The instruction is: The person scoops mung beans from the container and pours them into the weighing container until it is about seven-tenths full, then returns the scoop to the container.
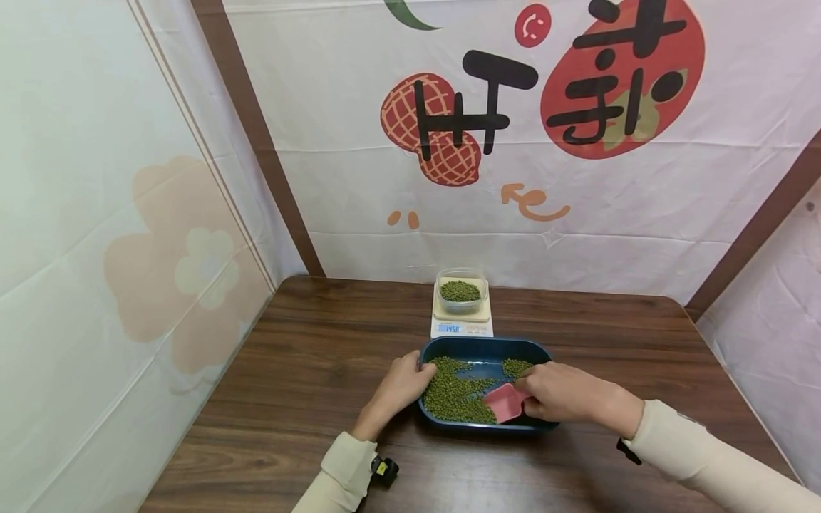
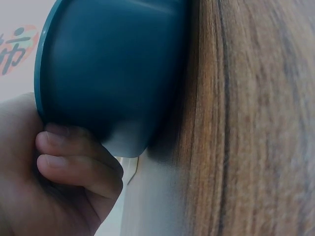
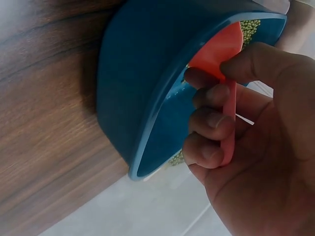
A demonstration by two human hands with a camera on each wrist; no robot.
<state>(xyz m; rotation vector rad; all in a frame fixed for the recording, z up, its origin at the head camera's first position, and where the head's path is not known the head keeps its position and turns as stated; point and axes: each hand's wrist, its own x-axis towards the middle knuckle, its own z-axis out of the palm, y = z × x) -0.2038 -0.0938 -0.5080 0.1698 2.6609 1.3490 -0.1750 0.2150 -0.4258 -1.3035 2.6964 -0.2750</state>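
Observation:
A blue basin [image 1: 485, 370] on the table holds green mung beans [image 1: 452, 393], heaped mostly at its left side. My left hand [image 1: 405, 381] grips the basin's left rim; in the left wrist view its fingers [image 2: 81, 164] curl against the outer wall. Inside the basin, toward the right front, my right hand [image 1: 564, 393] holds a pink scoop [image 1: 504, 403]. The right wrist view shows the fingers wrapped round the scoop's handle [image 3: 229, 123], with the thumb near the bowl. The scoop's bowl sits at the edge of the beans; its load is hard to make out.
Behind the basin stands a white kitchen scale [image 1: 463, 328] with a lit display. On it rests a clear plastic container [image 1: 462, 306] with some green beans inside. The brown wooden table [image 1: 321, 356] meets a printed cloth backdrop at its far edge.

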